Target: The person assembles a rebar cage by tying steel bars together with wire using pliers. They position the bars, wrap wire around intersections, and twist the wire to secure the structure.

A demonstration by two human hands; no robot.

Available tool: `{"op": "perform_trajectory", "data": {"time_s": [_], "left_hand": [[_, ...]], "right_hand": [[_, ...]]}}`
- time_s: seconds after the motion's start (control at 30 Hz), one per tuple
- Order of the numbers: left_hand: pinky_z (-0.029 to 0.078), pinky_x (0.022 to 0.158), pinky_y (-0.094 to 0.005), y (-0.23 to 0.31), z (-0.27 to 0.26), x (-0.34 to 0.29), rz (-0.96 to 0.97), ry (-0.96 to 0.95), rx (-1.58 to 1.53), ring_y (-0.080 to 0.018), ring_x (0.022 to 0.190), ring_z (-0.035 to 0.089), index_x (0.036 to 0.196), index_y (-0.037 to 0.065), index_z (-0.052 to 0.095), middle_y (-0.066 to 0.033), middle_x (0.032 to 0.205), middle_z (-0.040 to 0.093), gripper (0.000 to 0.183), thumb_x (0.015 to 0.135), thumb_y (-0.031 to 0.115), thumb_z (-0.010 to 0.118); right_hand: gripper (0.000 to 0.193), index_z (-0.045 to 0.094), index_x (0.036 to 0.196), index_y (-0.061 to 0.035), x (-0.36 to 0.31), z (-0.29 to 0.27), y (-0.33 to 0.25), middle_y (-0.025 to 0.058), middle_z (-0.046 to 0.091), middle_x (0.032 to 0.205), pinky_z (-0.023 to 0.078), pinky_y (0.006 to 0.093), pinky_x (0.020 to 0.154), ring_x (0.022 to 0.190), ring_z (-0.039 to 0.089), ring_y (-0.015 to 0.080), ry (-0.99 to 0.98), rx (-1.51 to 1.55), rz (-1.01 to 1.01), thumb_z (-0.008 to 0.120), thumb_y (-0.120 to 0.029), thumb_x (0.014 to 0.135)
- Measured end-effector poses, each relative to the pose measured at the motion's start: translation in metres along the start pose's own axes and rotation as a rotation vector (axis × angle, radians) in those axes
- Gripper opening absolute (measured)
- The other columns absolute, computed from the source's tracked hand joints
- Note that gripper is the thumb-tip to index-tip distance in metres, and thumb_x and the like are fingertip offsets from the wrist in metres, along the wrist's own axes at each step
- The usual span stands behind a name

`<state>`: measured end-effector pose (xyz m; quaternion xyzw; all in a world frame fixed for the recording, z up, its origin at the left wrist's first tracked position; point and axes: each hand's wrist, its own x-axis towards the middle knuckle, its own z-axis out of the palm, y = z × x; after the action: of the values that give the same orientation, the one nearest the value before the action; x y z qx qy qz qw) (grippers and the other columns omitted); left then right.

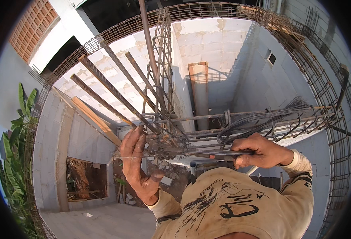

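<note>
My right hand [263,150] is closed around the handles of long metal pincers [197,151]. Their head reaches left into a crowded joint of reinforcing bars [165,139]. On the left of that joint, my left hand [134,159] has its fingers stretched upward and its thumb apart. Its fingertips are at the lower end of a ribbed steel bar [103,101], one of several slanting up from the joint. A thin wire crosses by the left fingers; whether they touch it is unclear. A bundle of tie wire [259,121] lies over the horizontal rebar cage [299,123] beyond my right hand.
A tall rebar column cage [163,51] and a rusty pole [147,44] rise ahead. More rebar cages [303,59] run along the tops of the block walls [207,36]. A plank [199,91] leans inside. Below lie rubble [171,169] and a wall opening [87,179].
</note>
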<state>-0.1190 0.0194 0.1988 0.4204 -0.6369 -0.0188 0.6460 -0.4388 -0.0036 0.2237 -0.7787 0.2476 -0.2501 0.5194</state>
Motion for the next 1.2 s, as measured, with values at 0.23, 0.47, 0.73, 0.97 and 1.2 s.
{"op": "perform_trajectory", "data": {"time_s": [0.23, 0.47, 0.73, 0.97, 1.2], "left_hand": [[0.047, 0.093, -0.052, -0.008, -0.037, -0.019, -0.121, -0.241, -0.251, -0.0314, 0.106, 0.067, 0.085, -0.001, 0.067, -0.0179, 0.085, 0.075, 0.05, 0.095, 0.048, 0.07], [0.045, 0.074, -0.034, -0.048, -0.094, -0.047, -0.736, 0.506, -1.292, -0.0119, 0.051, 0.042, 0.108, 0.006, 0.052, 0.0023, 0.064, 0.04, 0.016, 0.112, 0.016, 0.041], [0.044, 0.072, -0.0319, -0.025, -0.187, -0.102, -0.217, 0.528, -1.246, -0.0089, 0.048, 0.038, 0.121, -0.001, 0.046, 0.0021, 0.062, 0.038, 0.02, 0.112, 0.012, 0.034], [0.044, 0.071, -0.0309, 0.022, -0.199, -0.065, 0.115, 0.526, -0.797, -0.0087, 0.05, 0.039, 0.111, 0.0, 0.053, 0.0021, 0.063, 0.039, 0.021, 0.112, 0.018, 0.042], [0.044, 0.067, -0.0285, -0.025, -0.12, -0.02, -0.194, 0.852, -0.032, -0.0087, 0.053, 0.038, 0.102, 0.002, 0.06, 0.0021, 0.064, 0.04, 0.026, 0.11, 0.024, 0.05]], "right_hand": [[0.029, 0.061, 0.106, -0.001, 0.004, 0.028, 0.03, 0.0135, 0.064, 0.079, 0.047, 0.0416, 0.064, 0.072, 0.065, 0.0305, -0.155, -0.227, 0.086, 0.069, -0.029, 0.1], [0.026, 0.069, 0.109, -0.0008, -0.003, 0.048, 0.055, 0.015, 0.07, 0.105, 0.051, 0.0431, 0.082, 0.098, 0.067, 0.0332, -0.343, 0.157, -0.117, 0.073, -0.023, 0.096], [0.03, 0.068, 0.097, -0.0078, -0.025, 0.065, 0.057, 0.011, 0.06, 0.134, 0.04, 0.0592, 0.105, 0.138, 0.042, 0.0419, 0.224, -0.449, -0.27, 0.086, -0.023, 0.079], [0.025, 0.068, 0.108, -0.0149, -0.039, 0.105, 0.06, 0.0136, 0.059, 0.131, 0.034, 0.0627, 0.111, 0.142, 0.037, 0.0403, 0.001, -0.564, -0.085, 0.073, -0.034, 0.093], [0.026, 0.072, 0.108, -0.0113, -0.044, 0.112, 0.094, 0.0152, 0.059, 0.135, 0.029, 0.0565, 0.119, 0.144, 0.037, 0.0403, -0.17, -0.42, -0.176, 0.071, -0.034, 0.095]]}}
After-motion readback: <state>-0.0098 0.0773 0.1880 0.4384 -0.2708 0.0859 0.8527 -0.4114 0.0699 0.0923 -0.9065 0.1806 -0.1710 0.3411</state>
